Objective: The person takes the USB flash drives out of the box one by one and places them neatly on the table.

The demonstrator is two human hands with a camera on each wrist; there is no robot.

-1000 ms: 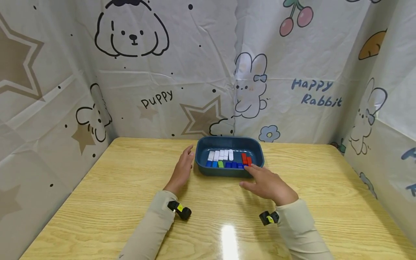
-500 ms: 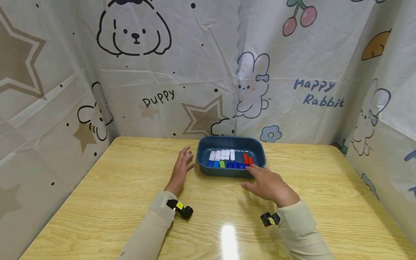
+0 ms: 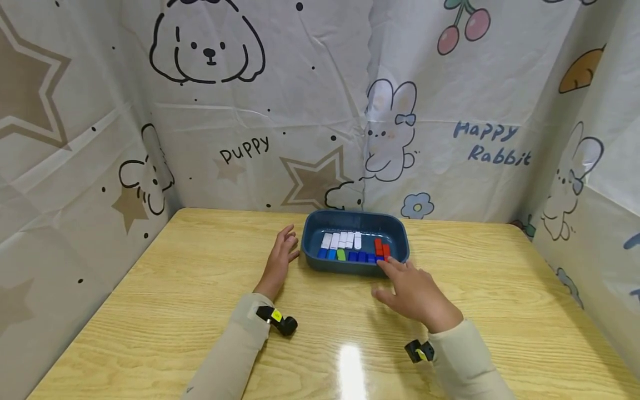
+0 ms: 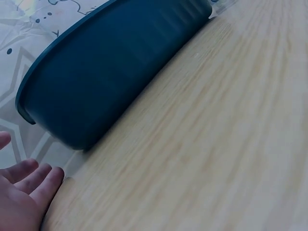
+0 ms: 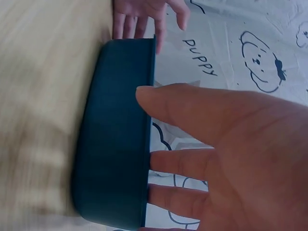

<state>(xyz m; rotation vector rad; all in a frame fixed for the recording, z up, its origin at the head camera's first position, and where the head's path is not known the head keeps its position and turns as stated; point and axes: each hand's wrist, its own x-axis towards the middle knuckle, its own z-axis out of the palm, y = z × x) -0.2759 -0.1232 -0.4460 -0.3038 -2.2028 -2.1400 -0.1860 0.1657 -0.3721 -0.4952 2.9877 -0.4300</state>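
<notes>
A dark teal plastic basin [image 3: 340,268] stands near the table's back edge, holding small blocks. Inside it, white blocks [image 3: 341,240] lie in a row with blue blocks [image 3: 362,256] in front, one green block [image 3: 341,255] among the blue, and red blocks [image 3: 378,247] at the right. My left hand [image 3: 280,261] rests on the table just left of the basin, fingers loosely spread and holding nothing. My right hand [image 3: 417,289] reaches over the front right rim, its extended fingertips right at the rim and partly covering the blocks there; its thumb stays outside, before the front wall.
The wooden table [image 3: 200,311] carries the basin and both forearms. A printed cloth [image 3: 225,122] hangs behind and at both sides. Wrist cameras [image 3: 284,325] sit on both sleeves.
My right hand has drawn slightly back toward me and to the right. My left fingers have loosened and spread a little since the first frame. The blocks keep their arrangement.
</notes>
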